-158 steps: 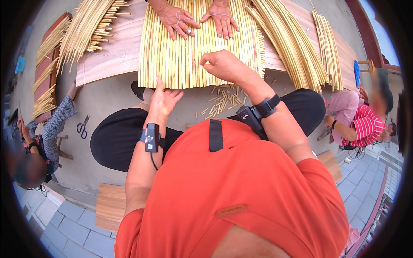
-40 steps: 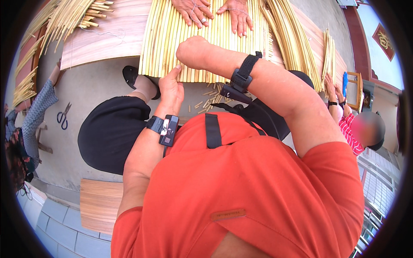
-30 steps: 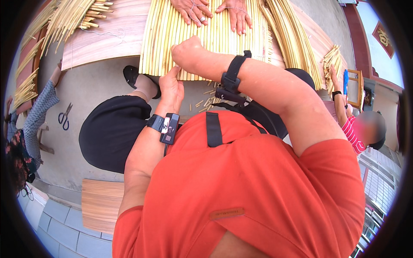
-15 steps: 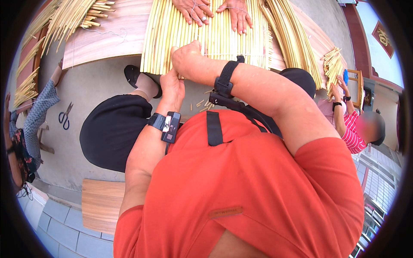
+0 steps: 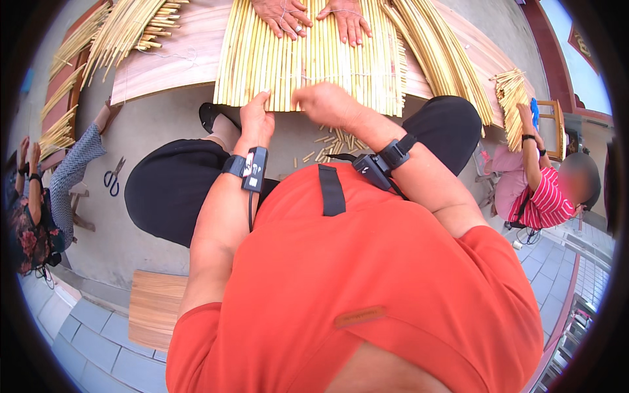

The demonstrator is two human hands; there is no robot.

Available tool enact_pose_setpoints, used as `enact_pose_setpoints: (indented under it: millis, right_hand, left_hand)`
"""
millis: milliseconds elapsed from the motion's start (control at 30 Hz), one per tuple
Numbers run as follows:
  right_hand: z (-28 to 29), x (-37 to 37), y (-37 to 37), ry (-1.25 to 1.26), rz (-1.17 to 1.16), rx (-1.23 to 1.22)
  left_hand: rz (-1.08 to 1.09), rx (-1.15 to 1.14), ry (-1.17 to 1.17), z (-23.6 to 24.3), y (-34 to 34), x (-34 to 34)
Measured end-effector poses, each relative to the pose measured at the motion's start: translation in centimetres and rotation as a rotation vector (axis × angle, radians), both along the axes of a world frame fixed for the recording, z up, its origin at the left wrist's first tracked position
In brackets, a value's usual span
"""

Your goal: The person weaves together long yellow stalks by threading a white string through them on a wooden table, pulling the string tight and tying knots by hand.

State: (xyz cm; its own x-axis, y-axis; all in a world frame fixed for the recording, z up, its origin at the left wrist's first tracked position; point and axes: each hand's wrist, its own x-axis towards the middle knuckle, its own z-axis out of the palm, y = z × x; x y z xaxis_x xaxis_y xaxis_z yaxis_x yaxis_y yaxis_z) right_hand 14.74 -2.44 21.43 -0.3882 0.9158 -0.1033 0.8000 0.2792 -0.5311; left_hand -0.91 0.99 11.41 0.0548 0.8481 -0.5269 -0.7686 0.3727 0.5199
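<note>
A mat of pale yellow reed stalks (image 5: 321, 59), laid side by side and crossed by thin white thread, covers the table in front of me. At its near edge, left of middle, my left hand (image 5: 257, 121) is closed, thumb and fingers pinched on the stalk ends. My right hand (image 5: 327, 103) is curled closed just to the right, by the same edge; whatever its fingers hold is too small to make out. Across the table, another person's two hands (image 5: 282, 14) lie flat on the mat, with thread around the fingers.
Loose reed bundles lie on the wooden table (image 5: 164, 69), at the left (image 5: 124, 33) and right (image 5: 445, 59). Scissors (image 5: 114, 177) and cut reed pieces (image 5: 337, 144) lie on the floor. A wooden board (image 5: 155, 308) is behind my left side. Co-workers sit left and right (image 5: 550, 196).
My right hand has moved right, away from my left hand, uncovering more of the mat's near edge. My left hand stays at that edge. The view has shifted slightly.
</note>
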Motion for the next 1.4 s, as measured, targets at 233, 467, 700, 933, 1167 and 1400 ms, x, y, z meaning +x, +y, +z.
enact_pose_setpoints:
  millis: [233, 467, 700, 933, 1167, 1400]
  right_hand:
    - [-9.1, -2.3, -3.1, 0.13, -0.025, -0.925]
    - [-20.8, 0.3, -8.8, 0.462, 0.188, -1.25]
    - [-21.9, 2.3, -14.3, 0.848, 0.259, -1.668]
    - [-18.9, -2.9, -13.9, 0.513, 0.154, -1.148]
    - [-17.4, -10.4, -8.9, 0.785, 0.063, -1.079]
    - [-19.7, -10.7, -3.3, 0.984, -0.309, -0.903]
  left_hand:
    - [-0.162, -0.127, 0.157, -0.8, 0.8, 0.0]
    - [-0.141, -0.202, 0.123, 0.5, 0.2, 0.1]
    - [-0.002, -0.297, 0.148, 1.6, -0.3, 1.1]
    - [-0.276, -0.248, 0.275, 0.7, -0.2, -1.5]
    - [-0.461, -0.405, 0.42, 1.9, 1.0, -2.4]
    - [-0.713, -0.219, 0.268, 0.6, 1.5, -4.7]
